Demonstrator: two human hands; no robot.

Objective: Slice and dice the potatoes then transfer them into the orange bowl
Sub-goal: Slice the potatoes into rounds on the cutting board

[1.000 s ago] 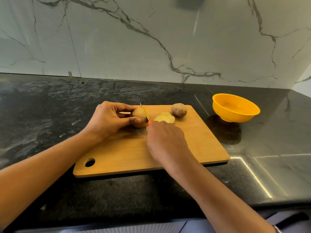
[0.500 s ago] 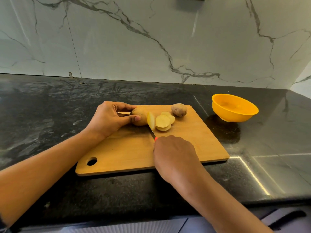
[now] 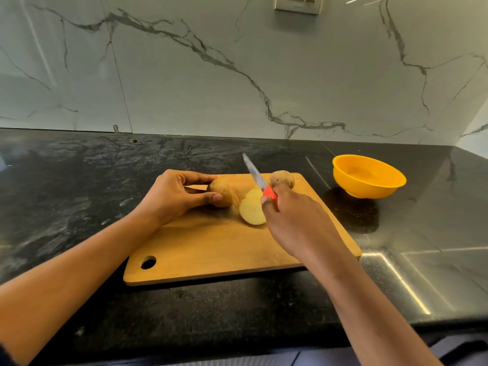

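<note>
A: Where's the orange bowl (image 3: 369, 191) parked?
B: On the worktop (image 3: 79, 207), past the board's (image 3: 211, 249) far-right corner, bare inside. The cut potato (image 3: 220, 192) is gripped by the left hand (image 3: 171, 196), the knife (image 3: 254, 175) clenched by the right hand (image 3: 295, 223), slices (image 3: 252, 211) between.

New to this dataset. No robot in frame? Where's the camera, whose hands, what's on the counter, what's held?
There is no robot here. A person works with bare hands, and the one picture comes from a wide-angle camera worn on their head, looking forward and down. That is why both forearms enter from the bottom edge.

A wooden cutting board lies on the black counter. The left hand grips a partly cut potato on the board. The right hand holds a knife by its red handle, with the blade raised and pointing away.

Pale potato slices lie between the hands, and a whole potato sits at the board's far edge. The orange bowl stands on the counter to the right, with no potato visible inside.
</note>
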